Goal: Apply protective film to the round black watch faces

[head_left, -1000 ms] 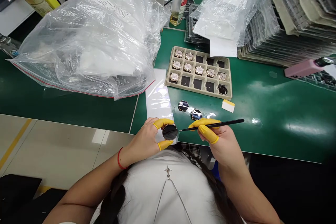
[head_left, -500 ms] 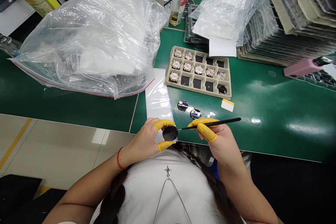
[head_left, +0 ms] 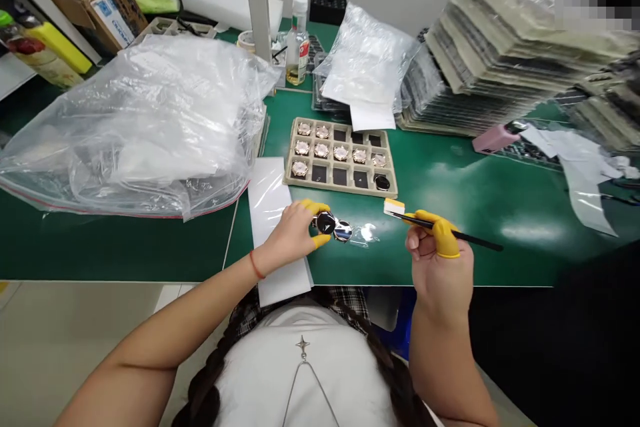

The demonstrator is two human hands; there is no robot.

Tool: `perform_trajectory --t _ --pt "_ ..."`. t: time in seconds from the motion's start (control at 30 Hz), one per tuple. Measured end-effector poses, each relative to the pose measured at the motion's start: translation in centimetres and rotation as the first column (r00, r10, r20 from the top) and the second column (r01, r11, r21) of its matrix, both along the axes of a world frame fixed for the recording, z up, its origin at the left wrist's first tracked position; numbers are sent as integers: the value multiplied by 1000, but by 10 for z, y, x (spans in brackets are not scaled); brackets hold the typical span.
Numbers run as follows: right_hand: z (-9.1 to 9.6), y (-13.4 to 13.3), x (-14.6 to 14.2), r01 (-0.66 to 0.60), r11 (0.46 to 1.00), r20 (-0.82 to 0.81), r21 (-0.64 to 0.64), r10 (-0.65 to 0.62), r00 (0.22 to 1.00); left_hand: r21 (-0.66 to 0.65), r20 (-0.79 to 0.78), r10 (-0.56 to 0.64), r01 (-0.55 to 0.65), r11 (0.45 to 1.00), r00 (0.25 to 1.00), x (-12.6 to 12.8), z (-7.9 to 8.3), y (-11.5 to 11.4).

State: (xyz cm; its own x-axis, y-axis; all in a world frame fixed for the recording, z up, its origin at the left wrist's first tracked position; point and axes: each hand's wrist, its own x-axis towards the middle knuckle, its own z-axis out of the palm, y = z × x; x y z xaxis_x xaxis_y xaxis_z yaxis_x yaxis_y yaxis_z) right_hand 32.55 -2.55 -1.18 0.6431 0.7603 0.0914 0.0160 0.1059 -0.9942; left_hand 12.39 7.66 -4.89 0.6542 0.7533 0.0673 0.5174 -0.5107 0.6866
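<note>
My left hand, with yellow finger cots on thumb and finger, grips a round watch case with a glossy black face by its edges, just above the table. Beside it, almost touching, lies another watch case with a mirror-like surface. My right hand, also in yellow finger cots, is closed round a fine black-handled brush. Its tip is at a small white block with a yellow top; whether they touch I cannot tell. A beige compartment tray farther back holds several rose-gold watches and one black-faced case.
A white sheet lies under my left forearm. A big clear plastic bag fills the left side. Behind the tray stand a glass bottle and a bagged stack of papers. Stacked trays and a pink bottle are right.
My left hand has moved forward with the black-faced watch case, beside the cases on the table. My right hand has carried the brush away from it, rightward to the white block. The view has shifted.
</note>
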Motion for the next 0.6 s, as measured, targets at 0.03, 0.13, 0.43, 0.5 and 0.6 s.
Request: perform_trajectory --t 0.03,0.13,0.43,0.5,0.6 --pt "0 -2 5 10 1000 5 -1 -10 1000 35 -55 4 -2 999 999 16 -4 10" --pt "-9 -11 17 2 999 -13 -37 -3 1000 102 -225 28 -5 995 974 58 -14 31" --pt "-38 -16 46 -36 991 -154 -126 16 988 270 -428 253 -144 952 868 46 1 85" --pt "-38 -11 45 -57 988 -165 -146 32 986 278 -474 284 -164 947 834 39 4 102" --pt "-36 -4 38 -92 981 -213 -169 55 975 278 -497 250 -121 953 831 35 4 119"
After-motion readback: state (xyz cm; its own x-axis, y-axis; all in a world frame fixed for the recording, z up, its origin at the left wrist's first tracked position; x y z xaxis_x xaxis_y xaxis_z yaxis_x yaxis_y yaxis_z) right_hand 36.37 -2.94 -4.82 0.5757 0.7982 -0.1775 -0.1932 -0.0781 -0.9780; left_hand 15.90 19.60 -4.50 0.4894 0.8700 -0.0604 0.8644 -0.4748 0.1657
